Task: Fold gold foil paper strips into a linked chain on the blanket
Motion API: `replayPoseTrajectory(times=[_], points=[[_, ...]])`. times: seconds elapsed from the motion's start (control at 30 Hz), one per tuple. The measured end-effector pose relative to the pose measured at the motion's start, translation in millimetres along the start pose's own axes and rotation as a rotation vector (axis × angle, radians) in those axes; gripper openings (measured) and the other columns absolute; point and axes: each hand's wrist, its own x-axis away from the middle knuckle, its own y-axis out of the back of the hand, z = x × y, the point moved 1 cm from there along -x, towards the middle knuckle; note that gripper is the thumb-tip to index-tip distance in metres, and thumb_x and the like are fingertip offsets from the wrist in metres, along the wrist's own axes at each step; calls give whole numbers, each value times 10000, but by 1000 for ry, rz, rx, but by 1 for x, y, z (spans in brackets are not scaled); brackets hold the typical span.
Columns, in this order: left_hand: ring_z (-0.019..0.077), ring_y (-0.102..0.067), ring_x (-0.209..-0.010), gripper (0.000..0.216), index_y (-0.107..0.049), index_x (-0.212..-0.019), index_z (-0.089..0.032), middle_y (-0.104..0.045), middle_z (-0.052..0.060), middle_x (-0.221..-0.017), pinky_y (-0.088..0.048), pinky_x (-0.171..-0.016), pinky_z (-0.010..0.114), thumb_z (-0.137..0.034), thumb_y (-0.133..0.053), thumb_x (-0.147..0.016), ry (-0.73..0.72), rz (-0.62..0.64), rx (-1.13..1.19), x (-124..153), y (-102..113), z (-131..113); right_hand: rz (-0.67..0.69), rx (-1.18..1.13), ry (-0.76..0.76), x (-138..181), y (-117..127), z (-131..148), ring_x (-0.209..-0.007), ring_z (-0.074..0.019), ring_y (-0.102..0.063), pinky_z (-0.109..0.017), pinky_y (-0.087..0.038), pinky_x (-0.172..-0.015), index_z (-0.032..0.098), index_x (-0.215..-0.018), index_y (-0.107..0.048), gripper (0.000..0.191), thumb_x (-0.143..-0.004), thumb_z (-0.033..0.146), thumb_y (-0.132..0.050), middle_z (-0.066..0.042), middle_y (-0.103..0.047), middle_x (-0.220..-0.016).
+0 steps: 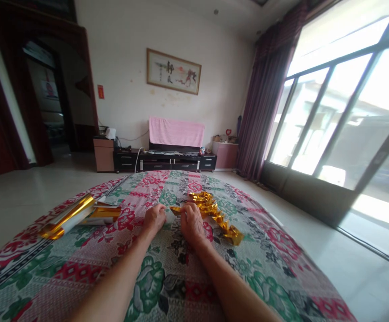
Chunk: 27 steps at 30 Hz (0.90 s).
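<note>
My left hand [155,218] is closed in a pinch over the cloth-covered table. What its fingers hold, if anything, is too small to make out. Just to its right, my right hand [193,222] grips a small folded piece of gold foil paper [175,209], whose pointed end sticks out toward the left hand. Beyond and to the right of that hand, several shiny folded gold foil pieces [218,218] lie in a crooked row, partly hidden by the hand. Gold foil sheets [77,214], some rolled or curled with pale undersides, rest at the left of the table.
A patterned floral cloth [147,286] covers the rounded table. Past its far edge stand a black low cabinet [127,162] and a television under a pink towel [176,132]. Large windows [331,112] and a purple curtain [263,94] are on the right; a doorway is on the left.
</note>
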Motion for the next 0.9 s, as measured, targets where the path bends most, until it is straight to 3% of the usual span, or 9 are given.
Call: replayPoseTrajectory(times=[0.13, 0.23, 0.33, 0.4, 0.6, 0.9], points=[[120, -583, -559, 330, -631, -991, -196, -633, -19, -594, -422, -570, 207, -140, -429, -736, 48, -56, 101, 1, -3, -11, 12, 144, -16, 9, 22, -4, -836, -171, -466, -301, -340, -773, 185, -818, -552, 146, -832, 134, -416, -48, -552, -904], [110, -575, -631, 329, -647, -998, -204, -646, 8, -759, -438, -624, 202, -163, -419, -764, -194, -155, 156, 9, -7, -32, 19, 222, -7, 11, 35, -10, -874, -185, -448, -316, -319, -793, 183, -786, -562, 134, -830, 154, -439, -56, -553, -936], [113, -554, -684, 323, -686, -923, -211, -621, 19, -780, -439, -695, 208, -107, -477, -700, -471, -68, 95, 18, -14, -53, 3, 288, -36, 9, 44, -17, -915, -193, -432, -338, -296, -833, 178, -797, -578, 148, -821, 137, -437, -69, -542, -1002], [114, -548, -700, 320, -687, -934, -217, -614, 24, -806, -439, -712, 211, -111, -515, -686, -536, -2, 68, 22, -20, -61, 23, 316, -40, 6, 51, -20, -941, -199, -424, -350, -278, -859, 179, -810, -589, 141, -810, 141, -453, -70, -538, -1026], [128, -561, -767, 232, -683, -939, -242, -598, 28, -819, -435, -718, 221, -248, -518, -776, -536, 105, 0, 23, -38, -67, 118, 354, -73, 0, 68, -30, -1001, -212, -420, -383, -241, -895, 196, -767, -621, 158, -797, 150, -473, -63, -557, -1043], [135, -569, -790, 222, -688, -827, -216, -605, 28, -809, -425, -721, 221, -229, -468, -803, -515, 153, -25, 28, -55, -76, 124, 342, -56, 2, 79, -42, -1020, -248, -409, -490, -213, -914, 208, -665, -624, 162, -710, 100, -511, -68, -580, -1021]])
